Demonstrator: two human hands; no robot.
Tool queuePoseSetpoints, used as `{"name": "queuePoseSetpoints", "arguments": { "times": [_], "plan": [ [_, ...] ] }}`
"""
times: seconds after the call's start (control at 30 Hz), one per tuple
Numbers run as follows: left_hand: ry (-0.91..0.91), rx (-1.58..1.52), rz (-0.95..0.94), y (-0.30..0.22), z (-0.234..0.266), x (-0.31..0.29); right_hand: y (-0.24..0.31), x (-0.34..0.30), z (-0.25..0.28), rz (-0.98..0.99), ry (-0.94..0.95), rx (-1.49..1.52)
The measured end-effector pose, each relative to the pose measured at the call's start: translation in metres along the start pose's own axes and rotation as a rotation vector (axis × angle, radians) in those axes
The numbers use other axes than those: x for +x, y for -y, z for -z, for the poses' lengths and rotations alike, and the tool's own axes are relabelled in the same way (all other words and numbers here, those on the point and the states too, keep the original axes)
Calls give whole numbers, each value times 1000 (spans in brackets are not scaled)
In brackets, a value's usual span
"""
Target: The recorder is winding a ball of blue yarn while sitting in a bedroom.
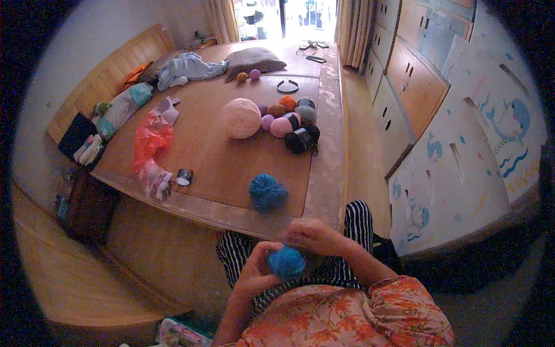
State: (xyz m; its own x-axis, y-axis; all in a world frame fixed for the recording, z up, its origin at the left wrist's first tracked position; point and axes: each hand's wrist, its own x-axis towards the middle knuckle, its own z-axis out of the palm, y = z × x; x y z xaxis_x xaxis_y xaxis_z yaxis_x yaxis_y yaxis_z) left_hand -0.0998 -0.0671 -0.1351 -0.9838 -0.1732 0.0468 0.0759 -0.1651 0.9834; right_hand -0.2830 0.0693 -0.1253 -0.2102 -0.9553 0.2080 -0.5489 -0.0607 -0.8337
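Observation:
My left hand (258,270) is wrapped round a small ball of blue yarn (287,263), held above my lap. To its upper right, my right hand (312,235) is raised with its fingers closed together. Any strand between those fingers is too fine to make out. Just beyond my hands, a looser, fluffier ball of darker blue yarn (267,192) lies near the front edge of the woven mat (225,191) on the bed.
Farther back sit a large pale pink yarn ball (241,118) and several smaller ones, including a black ball (299,140). A red plastic bag (153,141) lies left, near a small dark roll (184,177). A pillow (254,61) is at the back; cabinets (457,150) line the right.

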Motion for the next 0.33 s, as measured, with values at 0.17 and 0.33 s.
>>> {"name": "queuePoseSetpoints", "arguments": {
  "times": [0.17, 0.33],
  "plan": [
    [-412, -308, -76, 13, 13, 12, -10, -7, -27, 173, 115, -97],
    [-296, 784, -85, 21, 23, 9, 26, -1, -9, 143, 249, -94]
  ]
}}
